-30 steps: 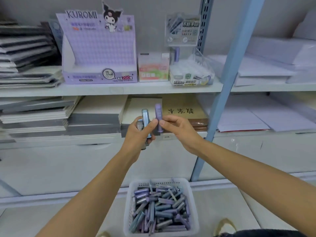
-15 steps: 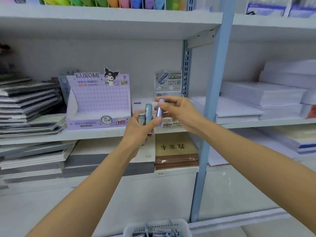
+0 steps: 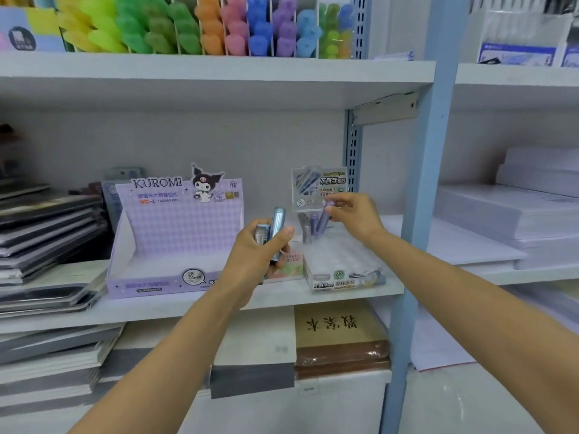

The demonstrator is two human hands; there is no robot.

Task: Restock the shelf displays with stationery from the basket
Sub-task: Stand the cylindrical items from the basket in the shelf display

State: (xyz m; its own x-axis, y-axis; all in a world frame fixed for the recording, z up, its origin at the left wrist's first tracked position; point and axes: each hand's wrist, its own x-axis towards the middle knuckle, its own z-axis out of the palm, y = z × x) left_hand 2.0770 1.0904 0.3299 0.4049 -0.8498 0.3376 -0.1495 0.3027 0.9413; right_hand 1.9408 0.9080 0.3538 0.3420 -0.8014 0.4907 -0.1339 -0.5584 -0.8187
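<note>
My left hand [image 3: 257, 255] grips a few small lead tubes; a blue one [image 3: 277, 228] stands upright above my thumb. My right hand [image 3: 354, 217] pinches a purple tube [image 3: 322, 225] by its top, tilted over the back of the clear display tray [image 3: 344, 270] on the middle shelf. Two or three tubes [image 3: 308, 228] stand at the back of that tray. The purple KUROMI display box [image 3: 175, 242] stands to the left, its inside showing nothing. The basket is out of view.
A small pastel box [image 3: 293, 264] sits between the two displays. Dark notebook stacks [image 3: 47, 233] lie at the left, white paper reams [image 3: 507, 214] at the right. A blue shelf post [image 3: 416, 214] stands right of the tray. Coloured items [image 3: 200, 26] fill the top shelf.
My view has risen from the basket to the shelves. Both hands have lifted with the tubes, and my right hand has carried the purple tube right, over the clear tray.
</note>
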